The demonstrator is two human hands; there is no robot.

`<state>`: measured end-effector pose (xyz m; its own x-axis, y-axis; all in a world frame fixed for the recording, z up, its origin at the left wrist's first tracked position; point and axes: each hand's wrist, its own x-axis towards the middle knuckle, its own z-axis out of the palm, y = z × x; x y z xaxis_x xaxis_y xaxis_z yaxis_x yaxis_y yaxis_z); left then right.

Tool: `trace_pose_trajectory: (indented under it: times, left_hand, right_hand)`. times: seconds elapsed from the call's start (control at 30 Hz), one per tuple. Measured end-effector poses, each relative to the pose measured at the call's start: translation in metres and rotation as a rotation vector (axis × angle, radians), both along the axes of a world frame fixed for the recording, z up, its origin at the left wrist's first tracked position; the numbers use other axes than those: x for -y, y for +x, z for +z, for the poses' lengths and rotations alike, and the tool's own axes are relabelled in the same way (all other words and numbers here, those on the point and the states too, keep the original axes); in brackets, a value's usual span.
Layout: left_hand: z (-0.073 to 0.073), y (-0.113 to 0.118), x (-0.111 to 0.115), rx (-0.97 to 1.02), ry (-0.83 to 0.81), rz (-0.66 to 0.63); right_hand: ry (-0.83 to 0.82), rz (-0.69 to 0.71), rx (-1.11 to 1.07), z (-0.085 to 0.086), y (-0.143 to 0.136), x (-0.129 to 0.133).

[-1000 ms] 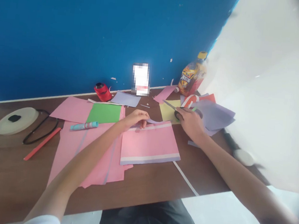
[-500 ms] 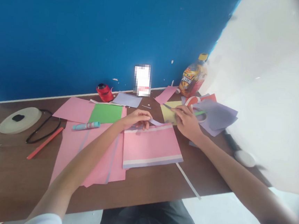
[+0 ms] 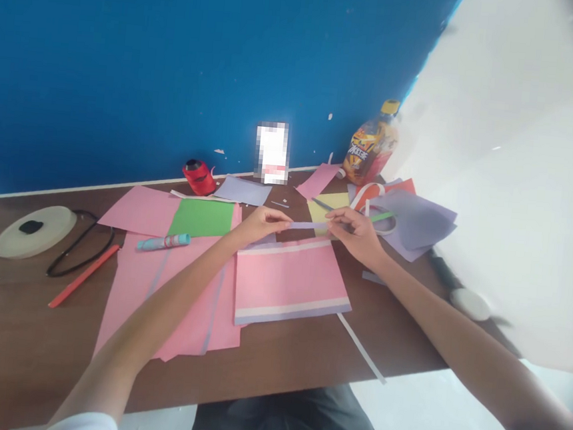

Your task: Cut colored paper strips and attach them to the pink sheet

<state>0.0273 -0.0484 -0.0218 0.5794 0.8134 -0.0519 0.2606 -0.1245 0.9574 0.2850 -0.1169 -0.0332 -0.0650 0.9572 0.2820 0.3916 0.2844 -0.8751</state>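
Observation:
A narrow purple paper strip [image 3: 308, 225] is stretched level between my two hands. My left hand [image 3: 264, 225] pinches its left end, and my right hand [image 3: 354, 233] pinches the right end. Just below them lies a pink sheet [image 3: 288, 275] with white and purple bands along its upper and lower edges. Behind my right hand, scissors with a red and white handle [image 3: 367, 194] rest near a yellow sheet [image 3: 328, 202], the blades pointing left.
Pink sheets [image 3: 124, 294], a green sheet [image 3: 202, 218] and a blue marker [image 3: 164, 242] lie left. Purple sheets [image 3: 419, 220] and a drink bottle [image 3: 370, 145] stand or lie right. A red spool [image 3: 199, 177] sits near the wall.
The strip, earlier hanging loose and curved from my left hand, is now straight. My right hand has moved slightly left and taken hold of its free end.

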Motion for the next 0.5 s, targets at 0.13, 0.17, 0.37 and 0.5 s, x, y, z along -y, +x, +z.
trace_pose_trajectory:
  times: [0.13, 0.17, 0.37, 0.5]
  left_hand:
    - [-0.001, -0.002, -0.002, -0.109, 0.014, -0.125]
    - [-0.001, -0.003, -0.003, -0.134, 0.025, -0.144]
    - [0.006, -0.007, -0.005, -0.25, 0.07, -0.244]
    - [0.009, -0.009, -0.005, -0.308, 0.124, -0.261]
  right_hand:
    - [0.01, -0.051, -0.002, -0.003, 0.004, -0.005]
    - [0.018, -0.061, 0.015, -0.003, 0.005, -0.006]
    - [-0.025, -0.033, 0.035, -0.006, 0.006, -0.007]
    - [-0.027, 0.001, 0.06, -0.006, 0.005, -0.006]
